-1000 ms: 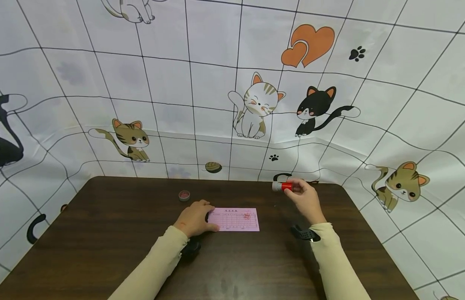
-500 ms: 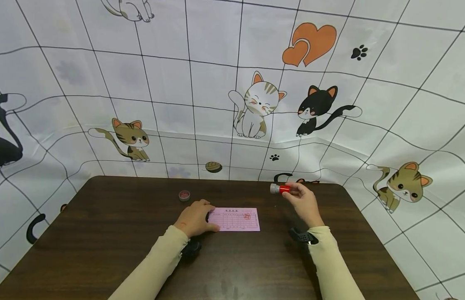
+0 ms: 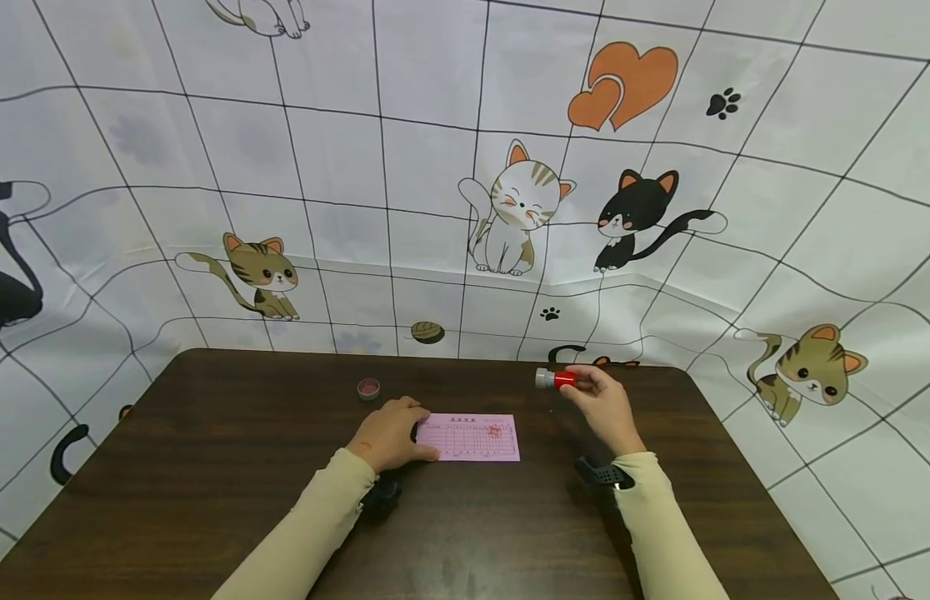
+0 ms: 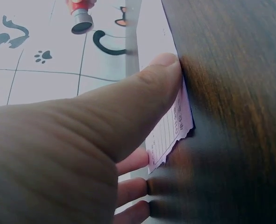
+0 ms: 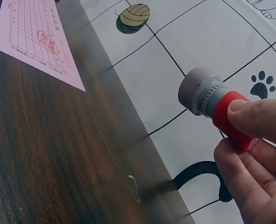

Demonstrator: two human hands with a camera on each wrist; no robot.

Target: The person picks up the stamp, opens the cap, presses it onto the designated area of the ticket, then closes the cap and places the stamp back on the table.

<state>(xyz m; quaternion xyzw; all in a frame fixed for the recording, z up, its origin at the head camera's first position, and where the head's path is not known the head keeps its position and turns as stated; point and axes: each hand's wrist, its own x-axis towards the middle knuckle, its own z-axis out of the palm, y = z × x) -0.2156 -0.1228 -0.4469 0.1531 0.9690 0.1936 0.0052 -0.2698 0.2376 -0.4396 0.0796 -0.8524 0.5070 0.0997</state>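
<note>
A pink printed receipt slip [image 3: 480,442] with a red stamped mark lies flat on the table. My left hand [image 3: 390,435] rests at its left end; in the left wrist view the thumb [image 4: 163,74] presses on the paper and the other fingertips touch down around its torn edge. My right hand [image 3: 606,407] holds a seal stamp [image 3: 555,379] in the air to the right of the slip, pinching its red handle between thumb and fingers. In the right wrist view, the grey stamping end [image 5: 198,91] points away from the fingers.
A small round cap [image 3: 368,389], reddish inside, sits on the dark wooden table [image 3: 210,467] behind my left hand. The table's back edge meets a white cat-print cloth [image 3: 345,233]. A small pale scrap [image 5: 134,186] lies on the tabletop near my right hand.
My right hand has moved slightly left with the stamp, from above the table's right rear. The left hand and the slip have stayed in place.
</note>
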